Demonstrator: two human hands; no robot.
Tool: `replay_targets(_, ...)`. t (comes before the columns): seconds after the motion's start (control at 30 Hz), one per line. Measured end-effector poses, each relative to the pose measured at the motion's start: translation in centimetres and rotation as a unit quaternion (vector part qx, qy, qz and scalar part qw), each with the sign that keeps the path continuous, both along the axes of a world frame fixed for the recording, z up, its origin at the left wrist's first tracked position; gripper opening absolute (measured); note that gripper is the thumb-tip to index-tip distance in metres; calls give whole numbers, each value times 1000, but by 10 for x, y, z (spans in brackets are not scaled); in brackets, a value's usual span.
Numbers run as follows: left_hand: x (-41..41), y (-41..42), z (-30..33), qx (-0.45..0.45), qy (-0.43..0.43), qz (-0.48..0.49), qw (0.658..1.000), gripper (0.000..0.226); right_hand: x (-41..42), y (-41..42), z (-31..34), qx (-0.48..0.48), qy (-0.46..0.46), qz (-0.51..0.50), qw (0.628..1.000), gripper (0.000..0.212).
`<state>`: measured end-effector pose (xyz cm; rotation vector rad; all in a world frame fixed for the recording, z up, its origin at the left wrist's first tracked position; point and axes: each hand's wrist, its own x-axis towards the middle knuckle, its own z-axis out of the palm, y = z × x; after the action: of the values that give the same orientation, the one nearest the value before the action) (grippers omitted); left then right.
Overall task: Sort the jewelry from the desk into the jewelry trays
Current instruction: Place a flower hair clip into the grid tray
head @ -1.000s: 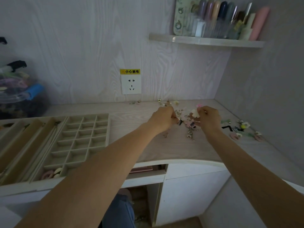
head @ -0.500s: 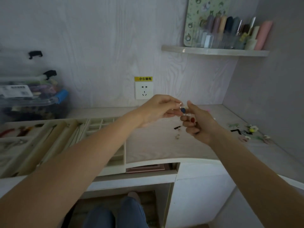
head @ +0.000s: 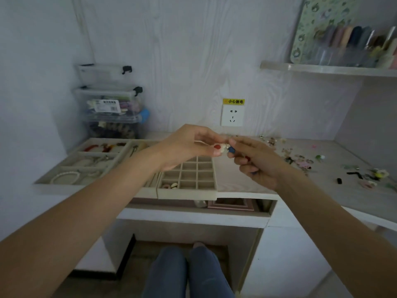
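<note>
Head view: we're pinching a small pale jewelry piece (head: pixel 223 147) w/ both hands, left hand (head: pixel 189 147) & right hand (head: pixel 255 160), above the grid tray (head: pixel 189 179) at worktop's front edge.

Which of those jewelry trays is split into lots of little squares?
The tray nearest the hands, at the desk's front edge: a grid of small square cells. The trays to its left have a few long, wide sections holding bracelets.

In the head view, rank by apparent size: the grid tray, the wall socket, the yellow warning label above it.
1. Grid tray, largest, though nearest the camera.
2. Wall socket.
3. Yellow warning label, smallest.
</note>
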<state>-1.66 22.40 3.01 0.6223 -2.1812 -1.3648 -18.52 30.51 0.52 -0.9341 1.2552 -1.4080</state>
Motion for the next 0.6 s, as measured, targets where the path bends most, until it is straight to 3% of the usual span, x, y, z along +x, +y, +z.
replay_targets(0.23,37,-7,-19,-17,-81,64,995,30,33,-12,-13,16,145,16,989,16)
replay_targets(0.4,46,-12,-36,-5,-126,79,989,29,43,-18,-21,36,313,37,948,13)
replay_targets(0.6,43,-19,-47,-42,-153,120,980,20,51,-28,-23,41,406,39,912,13)
